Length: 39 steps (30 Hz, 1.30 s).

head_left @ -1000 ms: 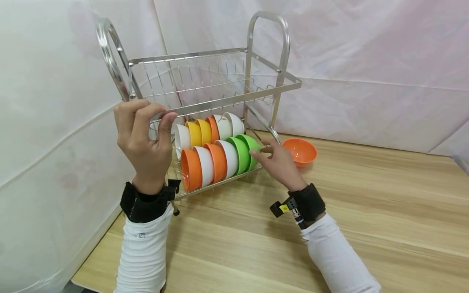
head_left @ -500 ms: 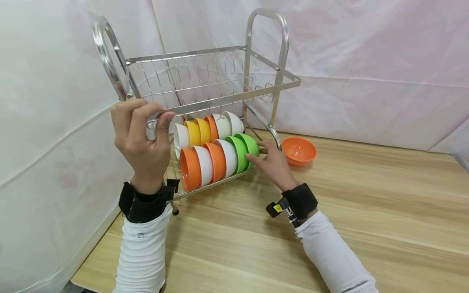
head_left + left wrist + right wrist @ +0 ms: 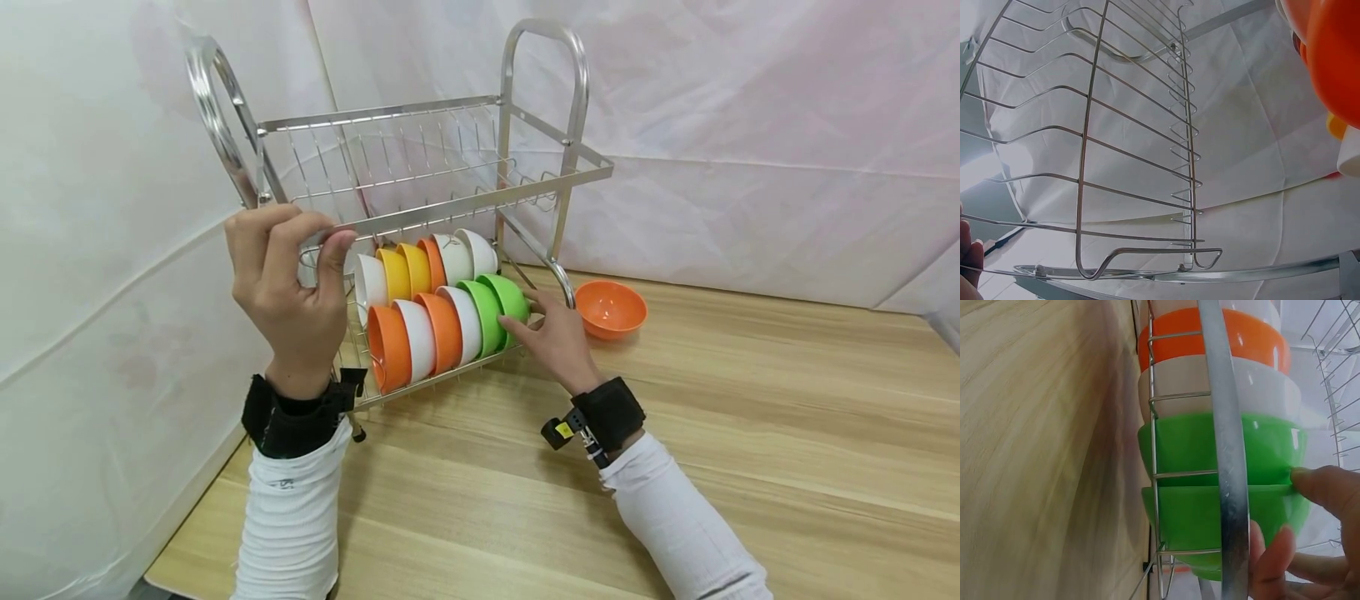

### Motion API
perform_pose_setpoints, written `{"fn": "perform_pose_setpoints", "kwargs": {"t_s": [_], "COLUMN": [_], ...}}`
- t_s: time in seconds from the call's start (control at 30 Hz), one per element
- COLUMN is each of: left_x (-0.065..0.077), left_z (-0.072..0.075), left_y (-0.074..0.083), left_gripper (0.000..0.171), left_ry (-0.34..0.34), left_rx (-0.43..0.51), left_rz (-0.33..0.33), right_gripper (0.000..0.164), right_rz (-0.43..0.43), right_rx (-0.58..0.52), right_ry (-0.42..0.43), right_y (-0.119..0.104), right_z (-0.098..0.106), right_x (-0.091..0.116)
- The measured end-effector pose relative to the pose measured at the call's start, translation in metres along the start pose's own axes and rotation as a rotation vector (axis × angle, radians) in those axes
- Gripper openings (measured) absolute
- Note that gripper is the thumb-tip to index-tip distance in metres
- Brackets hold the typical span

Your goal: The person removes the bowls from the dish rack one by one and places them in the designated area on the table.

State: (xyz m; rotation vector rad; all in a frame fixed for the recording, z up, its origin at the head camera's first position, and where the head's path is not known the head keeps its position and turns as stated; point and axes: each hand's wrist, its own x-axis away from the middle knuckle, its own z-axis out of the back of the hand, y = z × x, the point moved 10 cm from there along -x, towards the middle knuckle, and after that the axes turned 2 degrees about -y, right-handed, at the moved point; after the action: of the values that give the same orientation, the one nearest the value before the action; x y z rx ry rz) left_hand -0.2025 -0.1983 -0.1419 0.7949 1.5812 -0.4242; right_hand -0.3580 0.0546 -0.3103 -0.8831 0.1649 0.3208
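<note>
Racked: twelve bowls stand on edge on the lower shelf [image 3: 431, 381] of the metal rack [image 3: 480, 201], in two rows of six; judged done, save perhaps the bowl being handled.
Outstanding: one loose orange bowl [image 3: 611, 308] sits mouth up on the table [image 3: 487, 517], right of the rack and apart from it; judged the only bowl in view not racked.
Being handled: the end green bowl [image 3: 508, 296], last on the right in the near row, close against the other green bowl [image 3: 486, 321]; whether its seating is final cannot be told.
Right hand [image 3: 555, 337]: pinches the end green bowl, thumb at its rim, fingers bent about its rounded outer side.
Left hand [image 3: 288, 292]: pinches the near rim of the upper shelf at its left end, apparently steadying the rack.
Look of the end green bowl: bright green, plain and smooth with a slight gloss; on its side, mouth to the left, base to the right; no damage noted, though the inside is hidden.
Near row, left to right: orange, white, orange, white, green, green; mouths to the left.
Far row, left to right: white, yellow, yellow, orange, white, white; partly hidden by the near row.
</note>
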Motion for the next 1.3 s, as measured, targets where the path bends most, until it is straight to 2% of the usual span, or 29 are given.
{"fn": "perform_pose_setpoints", "kwargs": {"t_s": [0.2,0.4,0.67,0.87,1.0,1.17,1.3], "left_x": [0.0,-0.001,0.0,0.0,0.0,0.0,0.0], "left_z": [0.0,-0.001,0.0,0.0,0.0,0.0,0.0], "left_y": [-0.001,0.0,0.0,0.0,0.0,-0.001,-0.001], "left_gripper": [0.036,0.033,0.039,0.04,0.04,0.041,0.039], "left_ry": [-0.005,-0.01,0.004,0.001,-0.003,-0.001,-0.005], "left_rx": [-0.002,-0.003,-0.001,-0.005,-0.007,-0.007,-0.005], "left_rz": [0.0,-0.007,-0.003,-0.001,0.001,0.002,0.005], "right_gripper": [0.063,0.064,0.063,0.062,0.063,0.062,0.056], "right_rz": [0.068,0.143,0.198,0.246,0.256,0.222,0.171], "right_rx": [0.008,0.046,0.081,0.084,0.067,0.015,-0.096], "right_ry": [0.057,0.117,0.131,0.189,0.208,0.21,0.211], "right_y": [-0.007,-0.015,-0.023,-0.037,-0.045,-0.05,-0.044], "right_z": [0.006,0.015,0.019,0.033,0.047,0.064,0.08], "right_x": [0.001,0.003,0.005,0.011,0.016,0.021,0.024]}}
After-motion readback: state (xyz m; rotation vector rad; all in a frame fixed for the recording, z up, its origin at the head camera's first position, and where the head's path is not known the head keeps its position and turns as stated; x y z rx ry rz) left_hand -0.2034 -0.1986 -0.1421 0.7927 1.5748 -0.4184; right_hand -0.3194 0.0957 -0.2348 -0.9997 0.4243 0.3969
